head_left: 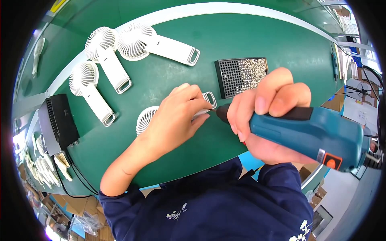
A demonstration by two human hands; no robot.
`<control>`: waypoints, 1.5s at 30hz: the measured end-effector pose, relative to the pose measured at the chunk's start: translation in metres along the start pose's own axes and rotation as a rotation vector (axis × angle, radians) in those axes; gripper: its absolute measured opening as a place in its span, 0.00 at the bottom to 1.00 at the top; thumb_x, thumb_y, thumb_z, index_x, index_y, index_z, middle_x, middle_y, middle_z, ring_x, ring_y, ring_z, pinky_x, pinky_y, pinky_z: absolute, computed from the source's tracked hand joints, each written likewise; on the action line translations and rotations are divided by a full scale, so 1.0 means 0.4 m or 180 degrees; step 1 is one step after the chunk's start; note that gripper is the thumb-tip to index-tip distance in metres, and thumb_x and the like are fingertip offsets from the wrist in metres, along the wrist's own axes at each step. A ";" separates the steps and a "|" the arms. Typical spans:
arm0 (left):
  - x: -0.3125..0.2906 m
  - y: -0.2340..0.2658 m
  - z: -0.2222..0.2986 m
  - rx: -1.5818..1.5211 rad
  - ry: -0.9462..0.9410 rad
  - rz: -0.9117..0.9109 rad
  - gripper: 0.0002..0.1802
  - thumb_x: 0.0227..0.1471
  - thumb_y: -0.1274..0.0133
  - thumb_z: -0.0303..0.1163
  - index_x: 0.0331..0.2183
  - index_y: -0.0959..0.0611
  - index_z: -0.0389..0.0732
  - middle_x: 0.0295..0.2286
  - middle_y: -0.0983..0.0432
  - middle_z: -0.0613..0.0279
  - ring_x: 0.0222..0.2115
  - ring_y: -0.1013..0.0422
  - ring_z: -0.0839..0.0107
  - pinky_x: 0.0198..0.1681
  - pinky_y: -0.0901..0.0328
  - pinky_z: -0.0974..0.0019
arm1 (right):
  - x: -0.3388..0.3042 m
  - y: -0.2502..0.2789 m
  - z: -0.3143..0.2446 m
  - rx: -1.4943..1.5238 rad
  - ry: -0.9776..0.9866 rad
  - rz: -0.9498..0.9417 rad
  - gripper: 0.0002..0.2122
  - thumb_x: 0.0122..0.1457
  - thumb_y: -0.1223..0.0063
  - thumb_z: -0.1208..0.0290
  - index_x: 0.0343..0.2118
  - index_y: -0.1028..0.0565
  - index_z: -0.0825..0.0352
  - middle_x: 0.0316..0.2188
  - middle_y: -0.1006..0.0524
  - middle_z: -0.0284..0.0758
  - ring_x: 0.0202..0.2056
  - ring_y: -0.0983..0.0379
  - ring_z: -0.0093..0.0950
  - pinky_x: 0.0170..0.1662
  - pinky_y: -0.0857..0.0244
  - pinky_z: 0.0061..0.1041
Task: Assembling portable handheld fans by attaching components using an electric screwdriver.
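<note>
My left hand is closed around the handle of a white handheld fan, which lies mostly hidden under my palm. Its caged head shows to the left of my wrist, and its end loop sticks out past my fingertips. In my right hand is a teal electric screwdriver with a black nose, held nearly level. The tip of its bit meets the handle's end beside my left fingertips; the exact contact point is too small to make out. Just beyond sits a black screw tray with many small screws in its right part.
Three more white fans lie at the back left: one leftmost, one in the middle and one farthest back. A black box with cables stands at the left edge of the green table. A white rim bounds the far side.
</note>
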State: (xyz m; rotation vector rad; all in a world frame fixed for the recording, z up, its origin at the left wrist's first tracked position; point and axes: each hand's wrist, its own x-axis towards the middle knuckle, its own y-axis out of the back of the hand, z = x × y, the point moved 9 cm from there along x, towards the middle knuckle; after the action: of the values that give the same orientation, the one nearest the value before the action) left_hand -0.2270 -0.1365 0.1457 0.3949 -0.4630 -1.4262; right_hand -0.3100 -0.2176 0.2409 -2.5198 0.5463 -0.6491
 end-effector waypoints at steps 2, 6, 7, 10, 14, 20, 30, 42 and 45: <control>-0.006 -0.002 -0.005 0.0018 0.0078 -0.0078 0.12 0.41 0.40 0.20 0.33 0.19 0.37 0.29 0.33 0.60 0.33 0.35 0.60 0.39 0.36 0.60 | -0.002 0.009 0.027 -0.0075 -0.0005 0.0089 0.06 0.58 0.52 0.74 0.26 0.30 0.70 0.31 0.32 0.41 0.15 0.30 0.29 0.18 0.38 0.24; -0.008 -0.016 0.000 0.0037 0.0091 -0.0080 0.13 0.41 0.41 0.19 0.34 0.19 0.37 0.30 0.33 0.59 0.34 0.35 0.59 0.40 0.37 0.60 | 0.002 0.008 0.054 -0.0283 0.0003 0.0274 0.06 0.57 0.51 0.80 0.23 0.28 0.71 0.29 0.32 0.43 0.16 0.29 0.30 0.19 0.38 0.24; -0.009 -0.016 0.000 0.0045 0.0072 -0.0083 0.13 0.41 0.41 0.19 0.34 0.20 0.37 0.31 0.33 0.59 0.35 0.35 0.59 0.41 0.37 0.60 | 0.003 0.007 0.054 -0.0284 0.0002 0.0268 0.06 0.57 0.51 0.80 0.23 0.28 0.71 0.29 0.32 0.43 0.16 0.29 0.30 0.19 0.38 0.24; -0.006 -0.020 -0.003 0.0004 0.0074 -0.0062 0.12 0.42 0.42 0.18 0.34 0.20 0.37 0.31 0.33 0.59 0.36 0.35 0.59 0.41 0.37 0.60 | 0.006 0.013 0.027 -0.0232 0.0265 0.0227 0.09 0.56 0.50 0.68 0.28 0.31 0.70 0.31 0.33 0.40 0.16 0.31 0.28 0.19 0.39 0.25; 0.002 -0.005 -0.002 0.0075 -0.0012 -0.0046 0.13 0.42 0.42 0.18 0.34 0.21 0.37 0.33 0.33 0.59 0.36 0.35 0.59 0.41 0.36 0.59 | 0.009 0.031 -0.025 -0.0162 0.0639 0.0183 0.20 0.55 0.48 0.51 0.33 0.34 0.67 0.34 0.35 0.37 0.16 0.33 0.26 0.19 0.40 0.26; -0.016 0.013 0.012 0.0828 0.0276 0.0175 0.29 0.35 0.37 0.21 0.45 0.24 0.40 0.38 0.32 0.56 0.37 0.34 0.57 0.42 0.35 0.57 | 0.016 0.124 -0.118 0.0113 0.1263 0.0388 0.29 0.56 0.49 0.42 0.41 0.35 0.68 0.38 0.37 0.34 0.17 0.38 0.24 0.19 0.44 0.24; 0.095 0.251 0.176 0.2274 -0.1257 0.0039 0.18 0.43 0.48 0.22 0.41 0.24 0.35 0.38 0.26 0.55 0.41 0.30 0.56 0.46 0.34 0.60 | -0.054 0.262 -0.101 0.0550 0.1388 0.0875 0.26 0.60 0.52 0.46 0.39 0.38 0.70 0.35 0.39 0.35 0.15 0.42 0.21 0.16 0.47 0.19; 0.360 0.551 -0.426 0.2816 -0.0680 -0.0601 0.27 0.38 0.48 0.10 0.44 0.24 0.40 0.45 0.26 0.55 0.51 0.32 0.56 0.55 0.37 0.58 | -0.052 0.246 -0.047 0.0577 0.1259 0.0758 0.24 0.63 0.55 0.49 0.35 0.41 0.71 0.35 0.40 0.36 0.14 0.41 0.23 0.13 0.46 0.19; 0.352 0.577 -0.316 0.2692 -0.1279 0.0242 0.31 0.38 0.52 0.10 0.48 0.25 0.40 0.51 0.31 0.50 0.54 0.35 0.53 0.58 0.39 0.57 | -0.059 0.274 -0.085 0.0477 0.1302 0.0783 0.23 0.64 0.57 0.49 0.35 0.41 0.71 0.35 0.40 0.36 0.14 0.40 0.23 0.13 0.46 0.18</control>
State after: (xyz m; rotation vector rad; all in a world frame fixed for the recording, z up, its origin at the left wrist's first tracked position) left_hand 0.0467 -0.2533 0.1690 0.7527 -1.4065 -1.1782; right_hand -0.3750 -0.3064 0.2003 -2.1404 0.8974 -1.0723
